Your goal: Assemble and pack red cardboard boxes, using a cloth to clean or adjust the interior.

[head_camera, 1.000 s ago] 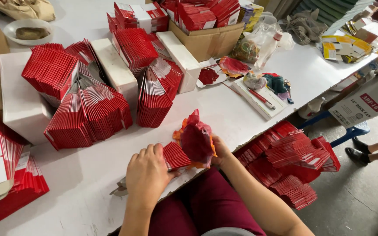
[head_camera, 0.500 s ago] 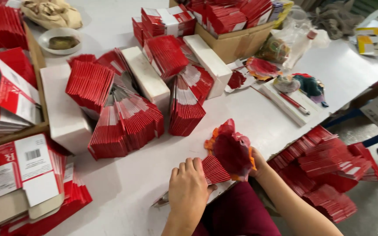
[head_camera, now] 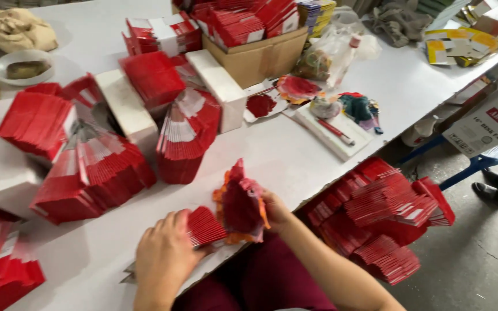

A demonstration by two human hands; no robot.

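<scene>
I see my left hand [head_camera: 165, 253] pressing flat on a small red folded stack [head_camera: 206, 226] at the tabletop [head_camera: 295, 155] edge. My right hand [head_camera: 275, 210] has its grip closed on an upright red fan [head_camera: 240, 204], just right of the stack.
</scene>
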